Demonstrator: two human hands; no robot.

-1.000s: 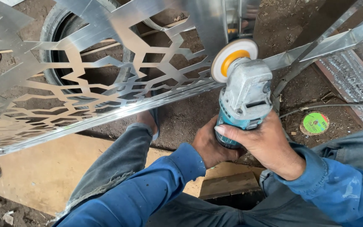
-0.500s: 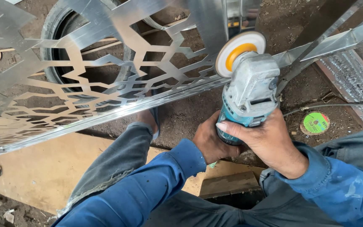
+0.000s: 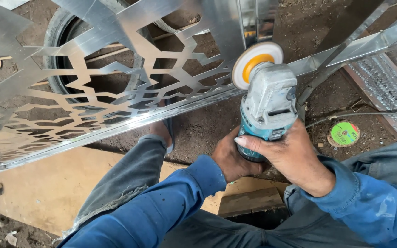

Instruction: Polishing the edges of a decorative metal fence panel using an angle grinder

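Grey-teal angle grinder (image 3: 268, 103), disc-up

So the cut-out metal panel (image 3: 116, 87) stretches across the upper part of the view, from far left over to the middle, with its lower edge rail running up toward the right. A tyre (image 3: 65, 64) sits on the ground behind the panel, visible through the cut-outs. The angle grinder (image 3: 267, 105) is right of centre, disc (image 3: 256, 62) up against the panel's edge rail. Right hand (image 3: 290, 154) wraps the grinder body from the right, left hand (image 3: 233, 158) grips it from below-left, touching the right one. A round sticker disc (image 3: 344, 133) lies on the ground just right of the hands. A wooden board (image 3: 37, 188) lies lower left, under the person's leg (image 3: 129, 179).
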